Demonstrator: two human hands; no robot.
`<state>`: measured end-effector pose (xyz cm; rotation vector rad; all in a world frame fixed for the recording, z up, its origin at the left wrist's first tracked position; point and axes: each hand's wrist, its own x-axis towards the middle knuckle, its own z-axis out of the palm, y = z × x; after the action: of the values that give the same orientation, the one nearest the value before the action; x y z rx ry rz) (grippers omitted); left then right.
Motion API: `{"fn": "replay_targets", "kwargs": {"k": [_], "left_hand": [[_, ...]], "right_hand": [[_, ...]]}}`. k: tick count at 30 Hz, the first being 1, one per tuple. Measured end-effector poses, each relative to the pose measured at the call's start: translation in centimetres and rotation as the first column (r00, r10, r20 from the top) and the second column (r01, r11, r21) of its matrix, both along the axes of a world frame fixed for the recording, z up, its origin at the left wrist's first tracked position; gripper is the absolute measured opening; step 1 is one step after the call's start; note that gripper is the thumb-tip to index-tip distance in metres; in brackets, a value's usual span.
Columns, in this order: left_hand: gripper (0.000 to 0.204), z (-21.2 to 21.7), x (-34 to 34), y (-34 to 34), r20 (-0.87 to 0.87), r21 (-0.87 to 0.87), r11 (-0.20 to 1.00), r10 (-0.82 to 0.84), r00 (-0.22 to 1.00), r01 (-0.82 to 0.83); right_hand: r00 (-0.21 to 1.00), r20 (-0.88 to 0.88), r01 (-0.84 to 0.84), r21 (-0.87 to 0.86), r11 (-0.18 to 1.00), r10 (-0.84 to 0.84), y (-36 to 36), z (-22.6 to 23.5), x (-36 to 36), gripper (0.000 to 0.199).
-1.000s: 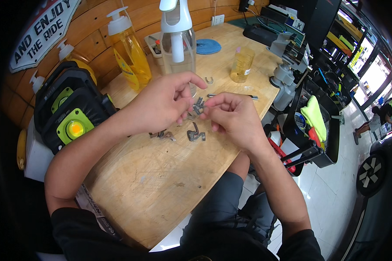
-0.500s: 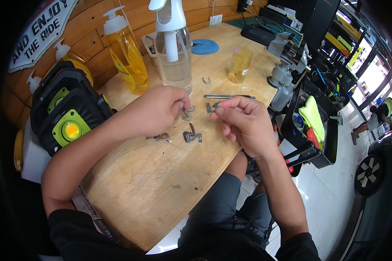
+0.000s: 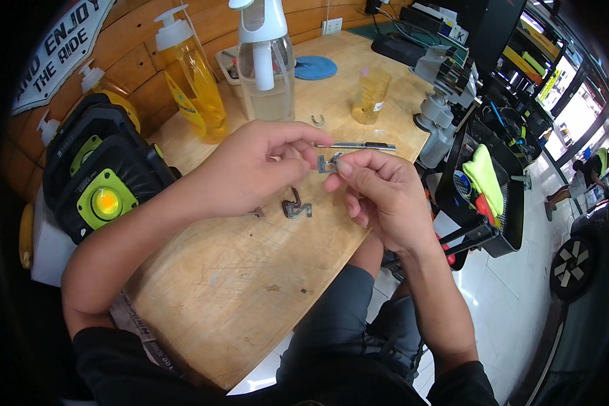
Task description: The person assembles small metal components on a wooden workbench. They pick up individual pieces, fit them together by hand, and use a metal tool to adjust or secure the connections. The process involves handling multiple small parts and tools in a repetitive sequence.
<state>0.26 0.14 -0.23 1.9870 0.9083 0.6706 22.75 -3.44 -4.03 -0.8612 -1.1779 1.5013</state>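
My left hand (image 3: 250,169) and my right hand (image 3: 375,193) meet above the wooden bench (image 3: 216,284). Between their fingertips they pinch a small grey metal bracket (image 3: 328,162). A second small metal part (image 3: 296,206) with a curved hook lies on the wood just below my left hand. Beyond my fingers, a thin metal tool with a dark tip (image 3: 358,145) rests on the bench. A small metal clip (image 3: 317,121) lies farther back.
A clear spray bottle (image 3: 267,68) and a yellow pump bottle (image 3: 195,81) stand at the back. A small amber cup (image 3: 371,95) and a blue pad (image 3: 316,68) are beyond. A black and green work light (image 3: 101,176) sits at left. A black rack (image 3: 484,189) with coloured items stands right.
My hands have risen slightly and drawn together, both now pinching the small bracket. The part on the bench has stayed in place.
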Motion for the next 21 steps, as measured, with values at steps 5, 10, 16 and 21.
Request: {"fn": "replay_targets", "kwargs": {"k": [5,10,16,21], "left_hand": [[0.045,-0.7,0.6,-0.3,0.297,-0.198,0.957,-0.146,0.944,0.21],[0.049,-2.0,0.6,0.3,0.361,-0.146,0.963,-0.163,0.918,0.228],[0.049,-1.4,0.9,0.2,0.326,-0.02,0.986,-0.152,0.933,0.168],[0.05,-1.4,1.2,-0.6,0.419,-0.189,0.967,-0.077,0.905,0.17]], "right_hand": [[0.989,-0.123,-0.088,-0.018,0.996,0.085,-0.1,0.0,0.0,0.018],[0.974,-0.18,-0.145,-0.023,0.989,0.138,-0.3,0.0,-0.1,0.017],[0.879,0.206,0.286,0.497,0.819,-0.431,-1.9,-0.5,-1.2,0.015],[0.752,0.227,0.256,0.765,0.591,-0.619,-2.3,-0.4,-1.3,0.016]]}}
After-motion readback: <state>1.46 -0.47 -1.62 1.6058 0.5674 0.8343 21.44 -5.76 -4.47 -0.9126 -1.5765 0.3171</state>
